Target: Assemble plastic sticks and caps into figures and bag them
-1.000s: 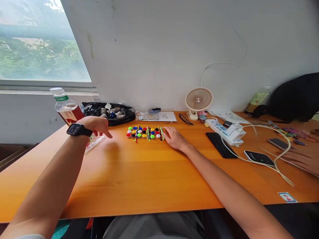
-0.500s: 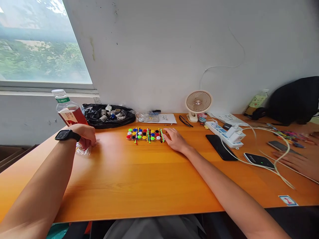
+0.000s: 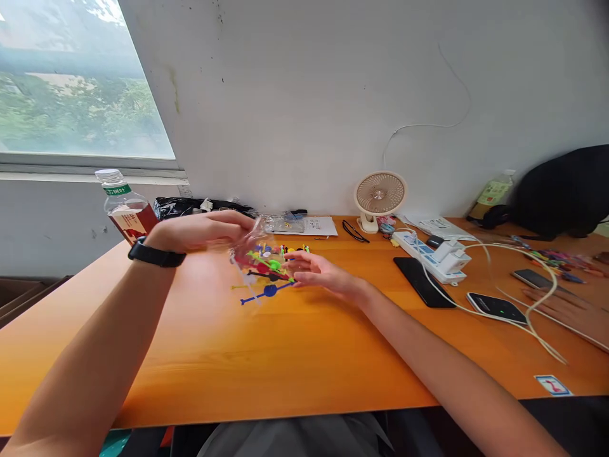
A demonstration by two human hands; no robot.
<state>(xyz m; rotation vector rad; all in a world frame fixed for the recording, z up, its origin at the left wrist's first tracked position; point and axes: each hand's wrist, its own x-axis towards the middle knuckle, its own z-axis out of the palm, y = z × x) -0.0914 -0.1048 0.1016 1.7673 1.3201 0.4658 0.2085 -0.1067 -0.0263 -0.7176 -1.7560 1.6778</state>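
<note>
My left hand (image 3: 214, 230), with a black watch on the wrist, is closed on a clear plastic bag (image 3: 251, 244) and holds it tipped above the table. Below the bag are colourful plastic pieces, blurred by motion: a blue stick with a round disc (image 3: 270, 291), a black one (image 3: 271, 275) and green ones (image 3: 273, 265). My right hand (image 3: 318, 273) is beside them with its fingers stretched and apart, palm towards the pieces. Behind, partly hidden, more coloured pieces (image 3: 301, 249) lie on the table.
A bottle of red drink (image 3: 130, 216) stands at the left, and a black bag (image 3: 178, 206) lies by the wall. A small fan (image 3: 380, 193), a power strip (image 3: 431, 257), a black phone (image 3: 421, 282) and looping white cables occupy the right. Another person's hand (image 3: 571, 311) rests at far right.
My left hand has moved right from beside the bottle with the clear bag, and coloured pieces now show loose under it. My right hand has turned its palm inward and come slightly nearer.
</note>
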